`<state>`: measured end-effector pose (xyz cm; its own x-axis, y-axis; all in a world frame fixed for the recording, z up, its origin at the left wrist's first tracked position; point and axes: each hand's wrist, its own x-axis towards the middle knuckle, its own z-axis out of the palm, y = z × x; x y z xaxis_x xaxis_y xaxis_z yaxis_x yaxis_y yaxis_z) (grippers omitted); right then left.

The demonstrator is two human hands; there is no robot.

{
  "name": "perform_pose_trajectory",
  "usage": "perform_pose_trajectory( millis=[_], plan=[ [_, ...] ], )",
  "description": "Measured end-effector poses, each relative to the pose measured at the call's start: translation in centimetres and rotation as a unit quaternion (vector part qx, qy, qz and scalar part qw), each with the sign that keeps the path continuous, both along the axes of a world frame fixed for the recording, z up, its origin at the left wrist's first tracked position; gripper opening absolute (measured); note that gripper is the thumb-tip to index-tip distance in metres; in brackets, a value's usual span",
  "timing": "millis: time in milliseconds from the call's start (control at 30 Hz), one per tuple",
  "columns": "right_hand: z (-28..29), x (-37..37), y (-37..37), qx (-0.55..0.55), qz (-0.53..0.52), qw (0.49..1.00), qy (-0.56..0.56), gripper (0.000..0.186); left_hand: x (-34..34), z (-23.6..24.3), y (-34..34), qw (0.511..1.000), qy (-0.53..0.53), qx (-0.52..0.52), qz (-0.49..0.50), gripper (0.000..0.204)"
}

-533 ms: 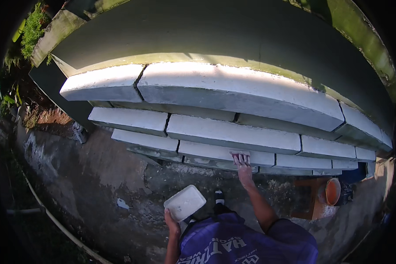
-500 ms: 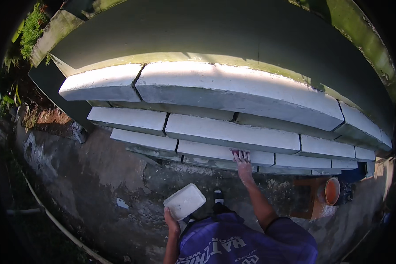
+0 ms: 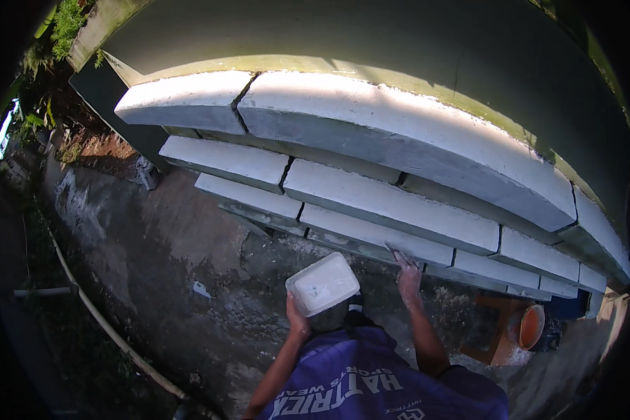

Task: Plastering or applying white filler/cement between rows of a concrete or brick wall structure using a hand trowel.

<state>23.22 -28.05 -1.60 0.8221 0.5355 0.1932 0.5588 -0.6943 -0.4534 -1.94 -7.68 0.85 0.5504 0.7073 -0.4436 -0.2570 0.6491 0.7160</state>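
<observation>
My left hand [image 3: 298, 316] grips a shallow white rectangular tub [image 3: 323, 284] by its near-left edge, tilted over the floor. A thin pale layer or residue shows inside the tub. My right hand [image 3: 409, 274], smeared with white, reaches the front edge of the lowest white ledge [image 3: 371, 229]. Its fingers are bent together, and whatever sits at their tips is too small and blurred to name. Above rise a middle ledge [image 3: 392, 203] and a thick top ledge [image 3: 399, 133], both pale, divided by dark vertical gaps.
A dark wall [image 3: 343, 35] stands behind the ledges. On the right, an orange-lined bucket [image 3: 530, 327] rests by an orange-brown stand [image 3: 493, 332]. A long pale pipe [image 3: 105, 318] runs along the left of the stained concrete floor [image 3: 154, 231], with plants [image 3: 68, 31] far left.
My right hand has slid off the top of the lowest ledge toward its front edge. The tub in my left hand is raised and farther right. The whole view has turned slightly.
</observation>
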Motion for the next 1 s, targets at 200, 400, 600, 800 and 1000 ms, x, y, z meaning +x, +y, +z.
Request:
perform_pose_trajectory(
  millis=[200, 400, 600, 800, 1000],
  plan=[
    [1.9, 3.1, 0.1, 0.017, -0.041, 0.999, -0.010, 0.054, 1.7, 0.0, -0.5, 0.999, -0.032, 0.000, 0.016, 0.053],
    [1.0, 4.6, -0.7, 0.034, -0.040, 0.998, 0.024, 0.056, 2.9, 0.8, -1.0, 0.998, -0.037, -0.003, 0.042, 0.051],
    [-1.6, 5.9, -1.6, -0.051, -0.038, 0.997, -0.033, 0.051, 4.3, 1.5, -1.3, 0.997, -0.052, -0.003, 0.050, 0.052],
    [-4.3, 6.3, -3.2, -0.097, 0.048, 0.993, -0.053, 0.050, 6.4, 4.4, -2.5, 0.992, -0.093, -0.068, 0.042, 0.051],
    [-0.9, 7.6, -3.5, -0.007, 0.035, 0.999, 0.002, 0.056, 7.1, 4.8, -3.7, 0.996, -0.006, 0.018, 0.087, 0.048]
  ],
)
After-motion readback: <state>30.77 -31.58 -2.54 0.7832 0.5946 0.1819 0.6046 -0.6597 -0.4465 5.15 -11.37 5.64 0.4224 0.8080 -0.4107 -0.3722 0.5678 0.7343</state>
